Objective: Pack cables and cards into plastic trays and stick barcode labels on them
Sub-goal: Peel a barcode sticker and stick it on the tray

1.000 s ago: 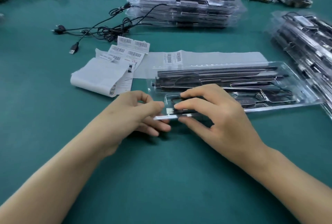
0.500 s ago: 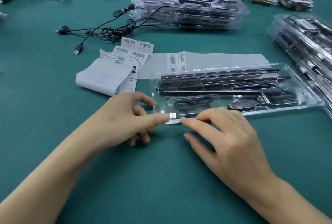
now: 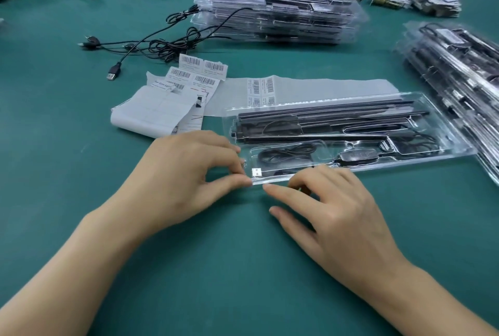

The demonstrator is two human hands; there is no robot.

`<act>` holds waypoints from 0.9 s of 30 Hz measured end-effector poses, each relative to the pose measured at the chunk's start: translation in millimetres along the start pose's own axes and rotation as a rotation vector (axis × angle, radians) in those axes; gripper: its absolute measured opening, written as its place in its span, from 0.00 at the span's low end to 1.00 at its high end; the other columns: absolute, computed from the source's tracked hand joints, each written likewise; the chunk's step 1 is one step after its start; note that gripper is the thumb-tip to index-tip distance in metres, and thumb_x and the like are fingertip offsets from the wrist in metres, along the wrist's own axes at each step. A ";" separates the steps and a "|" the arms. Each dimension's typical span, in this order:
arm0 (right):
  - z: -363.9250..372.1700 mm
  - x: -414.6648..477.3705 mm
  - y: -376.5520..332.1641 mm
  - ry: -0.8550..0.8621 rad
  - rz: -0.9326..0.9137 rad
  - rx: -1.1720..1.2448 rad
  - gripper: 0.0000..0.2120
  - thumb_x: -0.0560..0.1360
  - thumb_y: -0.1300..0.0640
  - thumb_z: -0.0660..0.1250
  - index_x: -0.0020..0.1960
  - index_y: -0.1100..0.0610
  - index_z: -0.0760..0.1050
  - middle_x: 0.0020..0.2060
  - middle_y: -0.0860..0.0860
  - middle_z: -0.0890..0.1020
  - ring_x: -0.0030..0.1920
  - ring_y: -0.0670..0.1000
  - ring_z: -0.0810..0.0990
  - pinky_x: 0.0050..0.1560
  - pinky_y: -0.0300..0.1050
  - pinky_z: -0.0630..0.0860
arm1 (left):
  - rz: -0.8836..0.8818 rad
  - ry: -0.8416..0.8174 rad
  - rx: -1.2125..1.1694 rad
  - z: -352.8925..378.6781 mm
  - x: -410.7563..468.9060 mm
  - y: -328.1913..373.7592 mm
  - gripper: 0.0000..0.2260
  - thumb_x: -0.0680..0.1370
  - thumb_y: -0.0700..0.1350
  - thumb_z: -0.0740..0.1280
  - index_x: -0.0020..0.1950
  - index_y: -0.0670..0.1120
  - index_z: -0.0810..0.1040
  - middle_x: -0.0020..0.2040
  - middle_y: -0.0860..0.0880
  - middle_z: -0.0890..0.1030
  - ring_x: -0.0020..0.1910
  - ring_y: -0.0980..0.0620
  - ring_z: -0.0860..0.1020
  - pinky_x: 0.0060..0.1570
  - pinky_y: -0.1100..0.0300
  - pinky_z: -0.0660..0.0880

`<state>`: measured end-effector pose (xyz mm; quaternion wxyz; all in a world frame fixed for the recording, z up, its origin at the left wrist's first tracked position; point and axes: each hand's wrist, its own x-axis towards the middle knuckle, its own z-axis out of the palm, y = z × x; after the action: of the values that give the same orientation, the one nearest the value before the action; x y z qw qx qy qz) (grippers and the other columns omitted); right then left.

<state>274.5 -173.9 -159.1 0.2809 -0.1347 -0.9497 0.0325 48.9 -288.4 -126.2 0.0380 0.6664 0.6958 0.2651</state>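
My left hand [image 3: 189, 173] pinches a corner of the plastic tray [image 3: 448, 153]; my right hand [image 3: 332, 200] presses its edge. I think I'm snapping it shut. Next: a barcode label [image 3: 214, 66].

head cam | forward-down | close above left hand [image 3: 186, 173], right hand [image 3: 337, 209] | one view

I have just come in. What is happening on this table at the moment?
A person is packing a clear plastic tray on the green table. The left hand pinches its near left corner, and the right hand rests its fingertips on the near edge, beside the USB plug. A coiled black cable and long black bars already lie inside. Barcode labels lie behind the tray, and stacks of filled trays stand farther back.
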 end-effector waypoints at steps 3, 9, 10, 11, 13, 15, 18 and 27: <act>-0.2 -0.1 -1.8 -0.023 0.009 -0.017 0.12 0.80 0.51 0.70 0.61 0.54 0.83 0.43 0.49 0.79 0.42 0.54 0.78 0.46 0.51 0.73 | -0.004 0.026 0.032 2.1 0.3 1.2 0.13 0.80 0.59 0.65 0.44 0.53 0.82 0.44 0.57 0.85 0.47 0.51 0.85 0.40 0.49 0.79; -1.9 3.3 -9.4 -0.071 0.035 -0.034 0.17 0.80 0.48 0.68 0.67 0.52 0.80 0.40 0.48 0.76 0.42 0.52 0.75 0.44 0.50 0.72 | -0.036 0.140 0.065 5.0 2.8 5.9 0.13 0.79 0.59 0.62 0.44 0.53 0.81 0.44 0.57 0.86 0.26 0.64 0.70 0.32 0.51 0.76; -2.1 5.2 -11.9 -0.088 0.044 -0.040 0.17 0.80 0.48 0.68 0.67 0.52 0.80 0.40 0.47 0.76 0.41 0.52 0.75 0.44 0.49 0.72 | -0.041 0.148 0.064 5.4 2.9 6.1 0.13 0.79 0.59 0.62 0.43 0.53 0.81 0.44 0.57 0.86 0.25 0.65 0.68 0.32 0.51 0.76; -2.3 7.4 -14.8 -0.110 0.057 -0.050 0.18 0.80 0.46 0.67 0.67 0.51 0.80 0.39 0.47 0.76 0.40 0.52 0.75 0.43 0.49 0.71 | -0.042 0.151 0.059 5.7 2.8 6.1 0.13 0.79 0.59 0.62 0.43 0.52 0.80 0.43 0.57 0.86 0.25 0.66 0.67 0.32 0.51 0.76; -2.3 12.9 -20.5 -0.154 0.089 -0.064 0.19 0.80 0.44 0.64 0.67 0.50 0.80 0.38 0.46 0.78 0.38 0.51 0.78 0.41 0.49 0.70 | -0.038 0.149 0.050 6.1 2.6 6.1 0.13 0.79 0.58 0.62 0.43 0.52 0.81 0.43 0.57 0.86 0.26 0.64 0.68 0.32 0.51 0.76; -2.0 17.8 -24.7 -0.189 0.119 -0.090 0.18 0.80 0.44 0.64 0.66 0.50 0.80 0.35 0.45 0.81 0.35 0.52 0.80 0.40 0.49 0.68 | -0.038 0.148 0.053 5.9 3.0 6.0 0.13 0.79 0.58 0.62 0.44 0.52 0.81 0.43 0.56 0.86 0.26 0.65 0.67 0.32 0.51 0.76; -2.9 21.8 -28.0 -0.208 0.155 -0.161 0.16 0.78 0.44 0.69 0.61 0.49 0.82 0.29 0.46 0.82 0.29 0.53 0.79 0.36 0.47 0.65 | -0.025 0.160 0.064 6.4 3.0 5.2 0.14 0.79 0.58 0.62 0.43 0.52 0.81 0.43 0.56 0.86 0.25 0.65 0.67 0.32 0.51 0.76; -6.1 9.5 -18.5 -0.057 0.110 0.036 0.11 0.78 0.53 0.70 0.58 0.51 0.85 0.30 0.44 0.80 0.29 0.50 0.77 0.31 0.47 0.73 | 0.052 0.089 0.026 5.1 -1.4 1.3 0.11 0.80 0.57 0.66 0.43 0.53 0.81 0.43 0.57 0.84 0.41 0.49 0.85 0.35 0.50 0.78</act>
<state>265.7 -189.2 -146.5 0.2538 -0.1806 -0.9477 0.0690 52.3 -288.1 -130.5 -0.0085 0.6724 0.6826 0.2862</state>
